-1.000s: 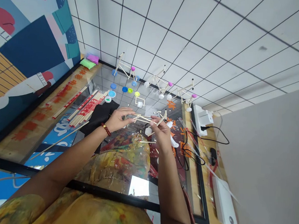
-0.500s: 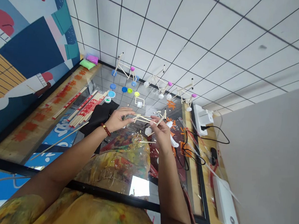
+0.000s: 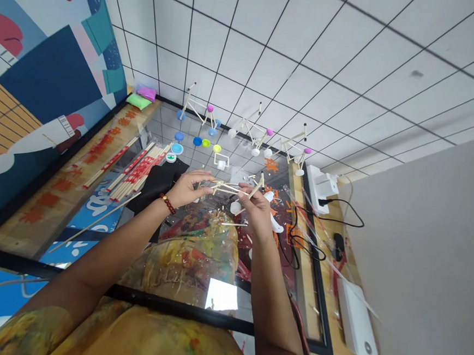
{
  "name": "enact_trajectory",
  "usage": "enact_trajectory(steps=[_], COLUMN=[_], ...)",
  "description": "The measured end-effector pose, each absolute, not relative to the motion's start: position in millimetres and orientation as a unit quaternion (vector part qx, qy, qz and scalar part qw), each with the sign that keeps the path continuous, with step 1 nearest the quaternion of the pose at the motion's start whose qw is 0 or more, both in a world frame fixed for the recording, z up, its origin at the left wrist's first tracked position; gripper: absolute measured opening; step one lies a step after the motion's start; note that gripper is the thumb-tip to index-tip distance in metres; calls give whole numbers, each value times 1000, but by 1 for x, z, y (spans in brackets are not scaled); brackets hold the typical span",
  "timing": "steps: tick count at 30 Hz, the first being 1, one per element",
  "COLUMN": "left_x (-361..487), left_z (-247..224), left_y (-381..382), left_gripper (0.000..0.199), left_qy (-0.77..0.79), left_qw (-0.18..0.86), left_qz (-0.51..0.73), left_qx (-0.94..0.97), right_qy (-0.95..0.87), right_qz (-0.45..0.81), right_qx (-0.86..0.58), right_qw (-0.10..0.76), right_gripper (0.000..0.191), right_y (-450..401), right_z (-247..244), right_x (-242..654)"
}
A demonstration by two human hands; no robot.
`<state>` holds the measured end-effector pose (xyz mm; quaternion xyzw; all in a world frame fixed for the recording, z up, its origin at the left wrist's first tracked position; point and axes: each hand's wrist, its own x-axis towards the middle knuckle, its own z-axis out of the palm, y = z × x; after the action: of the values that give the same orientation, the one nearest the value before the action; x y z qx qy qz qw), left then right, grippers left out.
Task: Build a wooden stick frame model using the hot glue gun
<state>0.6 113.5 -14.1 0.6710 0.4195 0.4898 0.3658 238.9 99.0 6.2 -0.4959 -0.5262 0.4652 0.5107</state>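
Note:
Between my two hands, above the glass tabletop, is a small frame of wooden sticks point(image 3: 231, 188). My left hand point(image 3: 187, 189) pinches its left end between thumb and fingers. My right hand point(image 3: 256, 207) is closed on the right end, where a short stick with a dark tip point(image 3: 262, 180) points up. A white bottle cap point(image 3: 235, 208) sits close to my right fingers; whether it is joined to the frame I cannot tell. Below lies a loose stick point(image 3: 234, 224) among small scraps. A white glue gun point(image 3: 275, 222) is partly hidden behind my right hand.
Along the back edge stand three finished-looking stick models point(image 3: 201, 112) with cap wheels and pink seats. Coloured caps point(image 3: 197, 141) lie before them. Left are chopstick packets point(image 3: 139, 172), a black cloth point(image 3: 158, 185) and a long stick point(image 3: 94, 223). A power strip point(image 3: 318, 190) with cables is right.
Almost nothing differs. Both hands keep the same hold on the stick frame, with only a very slight shift of the fingers.

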Motion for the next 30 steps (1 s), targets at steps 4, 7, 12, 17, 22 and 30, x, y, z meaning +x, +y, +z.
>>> enact_trajectory(steps=[4, 7, 12, 17, 22, 30], left_x=[0, 0, 0, 0, 0, 0], left_z=[-13, -13, -13, -13, -13, -14], left_y=[114, 114, 115, 115, 115, 115], left_gripper=[34, 34, 34, 36, 36, 38], left_qy=[416, 417, 416, 419, 422, 429], left_qw=[370, 372, 378, 382, 378, 384], left_qz=[486, 483, 481, 478, 479, 474], left_qx=[674, 674, 673, 671, 671, 666], right_qy=[-523, -523, -525, -523, -500, -515], right_qz=[473, 474, 473, 481, 517, 526], right_qx=[-497, -504, -505, -508, -513, -506], right_qw=[506, 499, 494, 487, 469, 449], right_gripper=[21, 23, 24, 30, 60, 81], right_y=[99, 100, 101, 99, 95, 88], right_z=[5, 6, 8, 11, 15, 17], right_x=[240, 241, 241, 241, 246, 263])
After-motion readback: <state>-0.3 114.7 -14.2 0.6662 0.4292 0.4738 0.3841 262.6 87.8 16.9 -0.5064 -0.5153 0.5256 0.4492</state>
